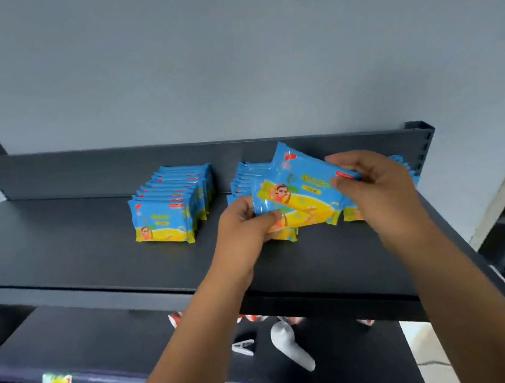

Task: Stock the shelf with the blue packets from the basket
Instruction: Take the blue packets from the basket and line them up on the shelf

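Note:
A tilted blue and yellow packet (304, 183) hangs just above the dark shelf (81, 237), held at both ends. My right hand (373, 187) pinches its upper right end. My left hand (245, 225) grips its lower left corner and covers part of another packet (288, 232) standing below it. A row of upright blue packets (167, 211) stands left of my hands. A second row (244, 176) stands behind the held packet. More packets (352, 213) show at the right, mostly hidden by my right hand. The basket is out of view.
The shelf has a low back panel (121, 169) and a grey wall (233, 55) behind it. A lower shelf (90, 343) holds red and white items (292, 346). A dark upright post (424, 142) stands at the shelf's right end.

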A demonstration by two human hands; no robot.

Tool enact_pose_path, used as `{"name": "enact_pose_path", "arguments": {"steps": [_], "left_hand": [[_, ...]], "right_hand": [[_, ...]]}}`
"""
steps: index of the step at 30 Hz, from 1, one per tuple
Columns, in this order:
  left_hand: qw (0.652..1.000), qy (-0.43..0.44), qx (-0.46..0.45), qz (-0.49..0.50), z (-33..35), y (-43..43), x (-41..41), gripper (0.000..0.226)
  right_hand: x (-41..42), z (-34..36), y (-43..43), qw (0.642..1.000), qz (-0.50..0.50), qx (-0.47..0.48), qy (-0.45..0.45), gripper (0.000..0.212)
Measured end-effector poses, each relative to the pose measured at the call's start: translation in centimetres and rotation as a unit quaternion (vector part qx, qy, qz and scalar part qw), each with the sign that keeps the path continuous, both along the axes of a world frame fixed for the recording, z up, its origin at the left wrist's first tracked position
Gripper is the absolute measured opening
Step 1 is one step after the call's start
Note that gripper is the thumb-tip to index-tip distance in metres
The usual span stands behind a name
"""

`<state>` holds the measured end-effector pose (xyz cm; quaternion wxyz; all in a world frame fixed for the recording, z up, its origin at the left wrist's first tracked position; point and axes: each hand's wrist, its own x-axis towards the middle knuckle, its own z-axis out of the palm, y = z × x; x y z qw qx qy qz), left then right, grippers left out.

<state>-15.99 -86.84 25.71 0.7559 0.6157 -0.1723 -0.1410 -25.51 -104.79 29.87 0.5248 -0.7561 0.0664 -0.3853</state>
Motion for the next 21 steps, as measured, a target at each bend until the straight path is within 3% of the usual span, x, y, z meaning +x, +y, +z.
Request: {"name": "enact_pose_path", "arguments": {"steps": [10,16,21], "left_hand": [[0.989,-0.017,0.097,-0.113,0.2,-10.2,-0.6,0.022],[0.981,-0.106,0.157,-0.047,-2.0,-14.8,-0.6,0.024],[0.936,-0.223,0.271,0.01,-3.7,-15.9,-0.8,0.02]], "right_hand": [[-4.0,-0.1,-6.4,0.993,-0.104,0.05,-0.033,0.037],[-5.3,-1.0,-8.3,0.985,-0.168,0.037,-0.03,0.034],[-5.9,-1.9,-8.7,0.982,-0.186,0.033,-0.021,0.038]]}}
